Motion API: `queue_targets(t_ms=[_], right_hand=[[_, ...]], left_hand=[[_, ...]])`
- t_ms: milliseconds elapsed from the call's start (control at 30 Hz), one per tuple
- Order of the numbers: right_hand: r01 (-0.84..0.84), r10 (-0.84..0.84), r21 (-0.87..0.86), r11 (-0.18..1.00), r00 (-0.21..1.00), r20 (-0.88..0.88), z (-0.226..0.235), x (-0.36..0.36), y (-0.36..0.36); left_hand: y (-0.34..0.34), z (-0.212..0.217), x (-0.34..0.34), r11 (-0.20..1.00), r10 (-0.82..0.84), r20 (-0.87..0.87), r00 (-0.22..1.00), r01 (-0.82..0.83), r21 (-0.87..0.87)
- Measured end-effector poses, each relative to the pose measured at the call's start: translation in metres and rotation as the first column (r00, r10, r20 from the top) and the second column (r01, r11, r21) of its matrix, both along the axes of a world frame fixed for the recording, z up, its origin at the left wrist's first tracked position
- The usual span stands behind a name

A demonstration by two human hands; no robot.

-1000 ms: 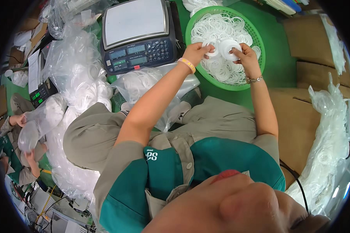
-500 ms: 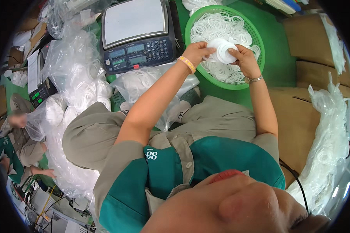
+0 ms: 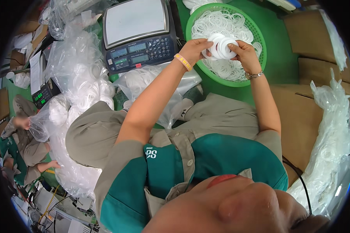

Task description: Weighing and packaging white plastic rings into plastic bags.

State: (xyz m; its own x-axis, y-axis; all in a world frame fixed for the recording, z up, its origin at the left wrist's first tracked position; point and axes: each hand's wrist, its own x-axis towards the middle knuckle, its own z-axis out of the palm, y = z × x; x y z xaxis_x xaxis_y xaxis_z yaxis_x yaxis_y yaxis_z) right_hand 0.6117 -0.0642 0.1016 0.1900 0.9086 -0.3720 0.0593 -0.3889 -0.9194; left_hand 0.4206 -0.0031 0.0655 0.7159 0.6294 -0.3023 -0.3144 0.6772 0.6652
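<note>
Several flat white plastic rings [image 3: 222,47] overlap in a fanned stack between my two hands. My left hand [image 3: 197,50] pinches the left edge of the stack between thumb and fingers. At the right edge, my right hand [image 3: 245,55] grips the rings, its thumb lying on top. Both hands are raised over a round green plastic basket [image 3: 263,37]. Inside it lies a heap of thin white rings [image 3: 217,23], partly covered by my hands and the stack.
A digital counting scale [image 3: 138,52] with a flat white pan stands left of the basket. A clear bag of white rings [image 3: 138,79] lies before the scale. More filled bags [image 3: 76,81] pile up at the left, near another person [image 3: 25,149]. Cardboard boxes [image 3: 295,116] stand at the right.
The rings in my hands have spread apart into a wider fan, and gaps between them now show. My left hand has shifted slightly left. At the left, the other person's hand has moved a little.
</note>
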Motion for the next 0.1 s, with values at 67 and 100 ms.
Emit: queue_targets(t_ms=[67, 100], right_hand=[[-0.009, 0.009, 0.004, 1.0, 1.0, -0.003, 0.0005, -0.0009, -0.0013], [-0.032, 0.033, 0.028, 0.999, 0.999, -0.03, -0.0013, 0.0002, -0.0019]], left_hand=[[-0.0009, 0.0017, -0.0015, 0.998, -0.011, -0.052, 0.999, 0.014, 0.06], [-0.0017, 0.0013, -0.0019, 0.998, -0.011, -0.052, 0.999, 0.014, 0.059]])
